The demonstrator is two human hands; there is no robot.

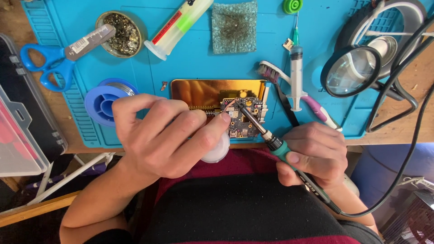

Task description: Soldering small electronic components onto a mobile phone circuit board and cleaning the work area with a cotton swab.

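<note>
Your blue mat [190, 72] fills the top of the view, and the board [244, 118] sits at its near edge, about dead centre, clamped at the right end of a gold holder [203, 91]. At 9 o'clock from the board, a clear case [22, 131] hangs over the table's left edge. At 2 o'clock a round magnifier [353, 71] stands on its black arm, in front of a tape roll [384, 31], with black cables looping down the right side. Your left hand [165, 135] comes in from 8 o'clock, fingers curled shut around something you cannot see clearly; its fingertips [224, 118] touch the board's left edge and hide part of the holder. Your right hand [316, 153], at 4 o'clock, is closed on the green grip of the iron [271, 140], whose tip rests on the board's upper left. A blue spool [106, 101] lies at 9 o'clock, just beside your left knuckles. Blue scissors [47, 63] lie at 10 o'clock, a brass-wool tin [121, 34] and a pale tube [178, 27] at 11, a sponge [234, 27] at 12. A syringe [296, 74] and a toothbrush [298, 92] crowd the board's right side at 2 o'clock. A white lid [217, 151] peeks out under your left fingers at 7 o'clock.
</note>
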